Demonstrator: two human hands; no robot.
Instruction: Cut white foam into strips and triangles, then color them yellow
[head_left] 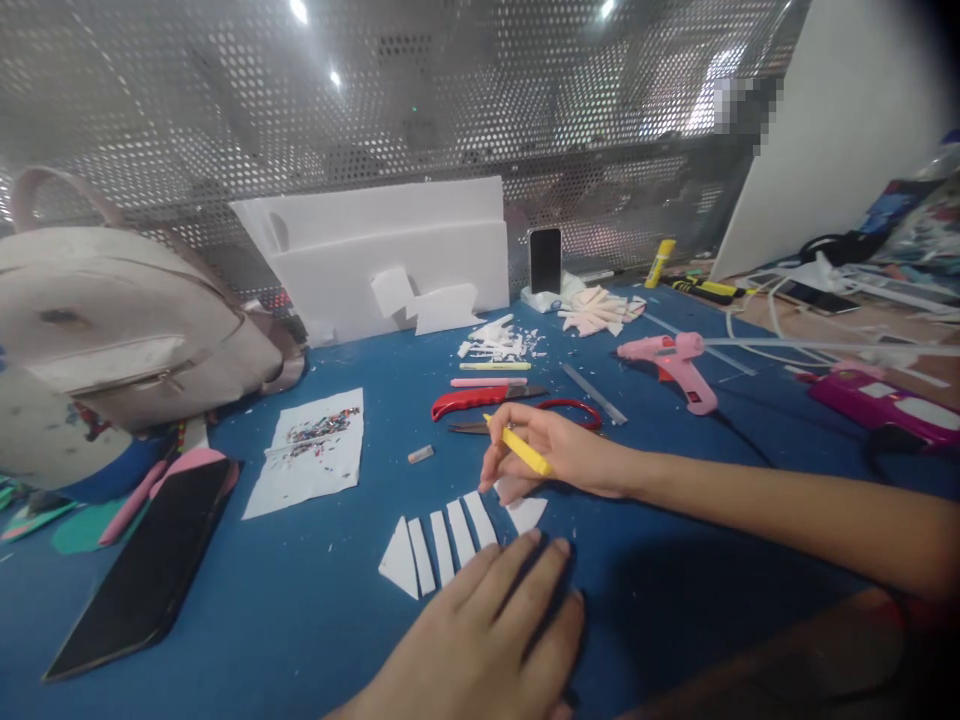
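My right hand (pixel 559 450) is closed around a yellow marker (pixel 525 448), which slants with one end up to the left. Below it, my left hand (pixel 487 630) lies palm down with its fingers stretched out. Its fingertips are by the lower ends of several cut white foam strips (pixel 442 548), partly covering them. The strips sit side by side, with a pointed white piece (pixel 400 560) at their left end. Another white pointed piece (pixel 527 513) rests under my right hand. Just beyond are red scissors (pixel 574 408), partly hidden by the hand, and a red-handled cutter (pixel 476 401).
A small eraser (pixel 421 455) and a paper with colourful shavings (pixel 300 480) lie left, near a black tablet (pixel 150 570) and a backpack (pixel 135 320). White foam scraps (pixel 499 342) are behind. A pink glue gun (pixel 679 365) and purple glue gun (pixel 881 405) lie right.
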